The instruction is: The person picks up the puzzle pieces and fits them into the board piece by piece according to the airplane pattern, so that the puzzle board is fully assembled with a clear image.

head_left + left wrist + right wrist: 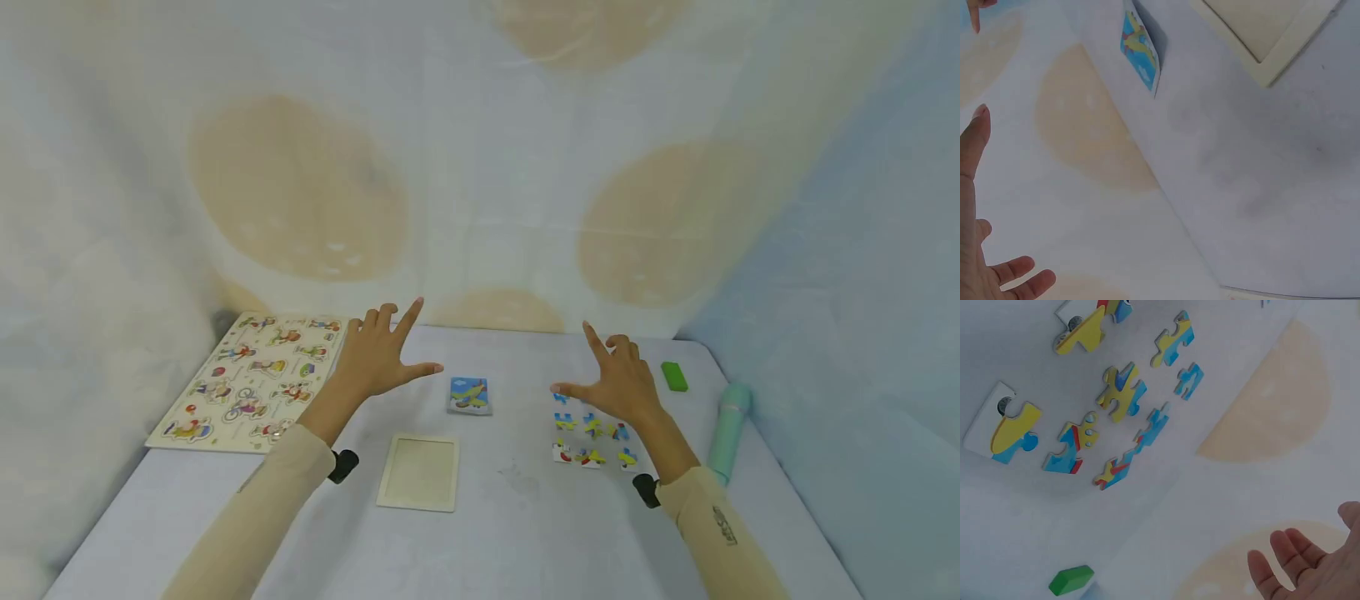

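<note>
- Illustrated board [242,379]: its right side lies behind the left sleeve [255,508] in the head view; a low sweep of the forearm could nudge it.
- Left hand [378,354]: raised above the table [517,542]; a careless descent might disturb whatever lies below. Thumb and index finger are spread wide, the other fingers partly bent; it holds and touches nothing.
- Shallow tray [418,475]: flat, between the forearms; a dragging cuff could shift it.
- Picture card [469,396]: flat, beyond the tray, between the hands and apart from both.
- Puzzle pieces [592,427]: loose, in rough rows; being thin and light, they could probably scatter if brushed.
- Right hand [621,382]: raised over the pieces, hiding some from the head view, so one could be overlooked. Thumb and index finger are spread wide, the others loosely bent; nothing is held or touched.
- Green block [674,377] and mint cylinder [727,433]: far right; if bumped, the cylinder might roll.
</note>
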`<state>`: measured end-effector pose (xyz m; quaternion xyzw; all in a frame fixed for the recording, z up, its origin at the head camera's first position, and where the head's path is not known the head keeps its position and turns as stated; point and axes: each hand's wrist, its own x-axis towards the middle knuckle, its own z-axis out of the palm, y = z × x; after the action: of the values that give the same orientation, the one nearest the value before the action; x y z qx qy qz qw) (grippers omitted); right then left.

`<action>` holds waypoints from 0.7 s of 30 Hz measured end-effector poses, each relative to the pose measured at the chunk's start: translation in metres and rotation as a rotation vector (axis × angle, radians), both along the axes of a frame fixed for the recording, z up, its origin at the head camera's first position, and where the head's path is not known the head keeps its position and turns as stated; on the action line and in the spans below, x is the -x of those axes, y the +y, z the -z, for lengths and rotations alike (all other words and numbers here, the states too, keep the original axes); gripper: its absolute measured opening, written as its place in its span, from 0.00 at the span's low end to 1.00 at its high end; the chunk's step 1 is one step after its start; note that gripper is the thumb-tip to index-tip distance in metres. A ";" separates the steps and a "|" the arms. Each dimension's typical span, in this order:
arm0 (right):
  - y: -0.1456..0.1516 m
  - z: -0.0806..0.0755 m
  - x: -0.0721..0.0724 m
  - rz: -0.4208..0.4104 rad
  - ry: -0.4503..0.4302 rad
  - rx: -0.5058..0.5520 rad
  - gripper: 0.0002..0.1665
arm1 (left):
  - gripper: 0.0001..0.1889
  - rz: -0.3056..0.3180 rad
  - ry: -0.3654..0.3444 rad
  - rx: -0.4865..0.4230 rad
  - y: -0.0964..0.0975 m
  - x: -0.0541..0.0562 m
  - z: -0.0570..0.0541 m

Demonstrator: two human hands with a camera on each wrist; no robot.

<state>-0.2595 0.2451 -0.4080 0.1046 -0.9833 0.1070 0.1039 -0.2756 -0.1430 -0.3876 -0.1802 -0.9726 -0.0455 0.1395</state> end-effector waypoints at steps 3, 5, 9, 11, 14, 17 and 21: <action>0.002 0.004 -0.005 0.001 -0.040 0.010 0.69 | 0.56 0.008 0.020 0.016 -0.006 -0.002 0.007; 0.004 0.008 -0.008 -0.001 -0.064 0.022 0.69 | 0.56 0.010 0.029 0.021 -0.010 -0.004 0.011; 0.004 0.015 -0.014 -0.005 -0.091 0.027 0.67 | 0.56 0.026 0.024 0.012 -0.019 -0.010 0.021; 0.004 0.019 -0.016 -0.010 -0.101 0.039 0.67 | 0.56 0.041 0.004 0.006 -0.024 -0.014 0.027; 0.004 0.024 -0.019 -0.021 -0.116 0.055 0.66 | 0.55 0.081 -0.045 -0.025 -0.030 -0.022 0.035; 0.005 0.029 -0.023 -0.044 -0.103 0.064 0.65 | 0.53 0.135 -0.107 -0.084 -0.033 -0.032 0.041; 0.008 0.036 -0.027 -0.054 -0.089 0.056 0.64 | 0.52 0.182 -0.163 -0.148 -0.032 -0.044 0.050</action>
<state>-0.2325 0.2534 -0.4443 0.1235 -0.9803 0.1417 0.0600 -0.2315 -0.1746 -0.4372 -0.2527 -0.9543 -0.1442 0.0681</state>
